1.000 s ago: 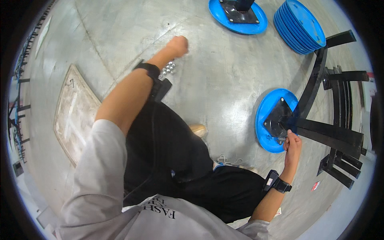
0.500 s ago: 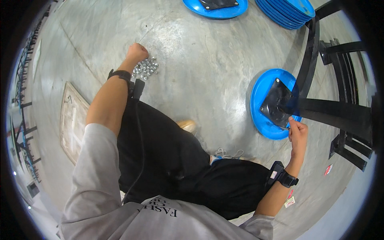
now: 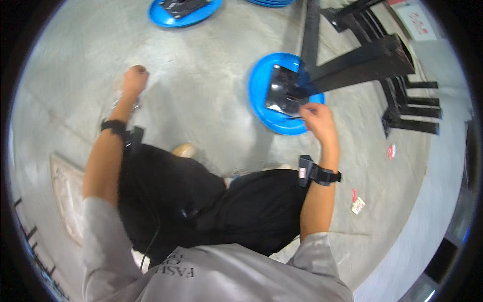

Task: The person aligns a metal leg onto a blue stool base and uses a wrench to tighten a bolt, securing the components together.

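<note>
Right hand at the base plate's near-right corner; left hand out over the floor

Right hand: fingertips drawn together in a pinch beside the near-right corner of a black plate, above the near-right rim of the blue disc that carries it. A thin dark strip shows next to the fingertips; cannot tell whether it is gripped.

Left hand: fingers curled in, gap closed or nearly so; blurred, contents cannot be told. It hangs well apart from the disc, off its left side. Small shiny pieces show in part beside the left forearm, on the floor.

Plate: lies within the disc's rim, corners toward the edge. A black post joins it right of centre and slants away past the disc's right rim.

Surroundings: second blue disc bearing a dark plate, beyond the left hand; more blue discs cut by the upper frame edge; black metal frames to the right; a pale board at lower left.
</note>
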Demonstrator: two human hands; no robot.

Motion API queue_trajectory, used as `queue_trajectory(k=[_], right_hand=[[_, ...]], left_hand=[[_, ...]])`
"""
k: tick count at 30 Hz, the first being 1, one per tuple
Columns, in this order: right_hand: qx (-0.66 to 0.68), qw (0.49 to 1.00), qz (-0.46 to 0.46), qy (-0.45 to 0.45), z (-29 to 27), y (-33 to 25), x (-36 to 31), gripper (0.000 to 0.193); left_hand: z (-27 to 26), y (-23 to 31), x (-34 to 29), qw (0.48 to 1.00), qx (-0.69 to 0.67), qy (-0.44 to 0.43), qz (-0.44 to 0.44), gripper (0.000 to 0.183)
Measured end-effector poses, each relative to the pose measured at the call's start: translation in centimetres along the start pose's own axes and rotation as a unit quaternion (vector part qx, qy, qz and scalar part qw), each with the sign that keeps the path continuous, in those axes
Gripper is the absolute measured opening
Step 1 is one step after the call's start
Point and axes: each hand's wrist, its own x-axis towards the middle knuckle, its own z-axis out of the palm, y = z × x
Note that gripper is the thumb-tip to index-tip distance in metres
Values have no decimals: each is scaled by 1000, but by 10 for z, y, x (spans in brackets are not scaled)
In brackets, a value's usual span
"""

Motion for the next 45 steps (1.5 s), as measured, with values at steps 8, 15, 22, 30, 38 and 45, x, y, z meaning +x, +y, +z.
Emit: queue_trajectory(k=[8,15,22,30,38,45], right_hand=[[-9,997,13,71,-32,51,11,22],[56,996,46,47,-27,36,8,21],[51,992,76,85,-47,41,-1,19],[84,994,33,68,-21,20,-6,23],[-44,998,3,-41,-16,35,-4,25],[-90,955,111,-259,16,15,10,22]], left_hand=[[-35,-79,16,996,56,-10,-72,22],[-29,-85,5,994,46,-80,50,21],[1,-84,27,994,85,-61,-16,23],[10,17,5,987,-58,10,147,20],[115,203,-60,953,-76,-248,154,41],[159,229,-73,962,25,-126,242,31]])
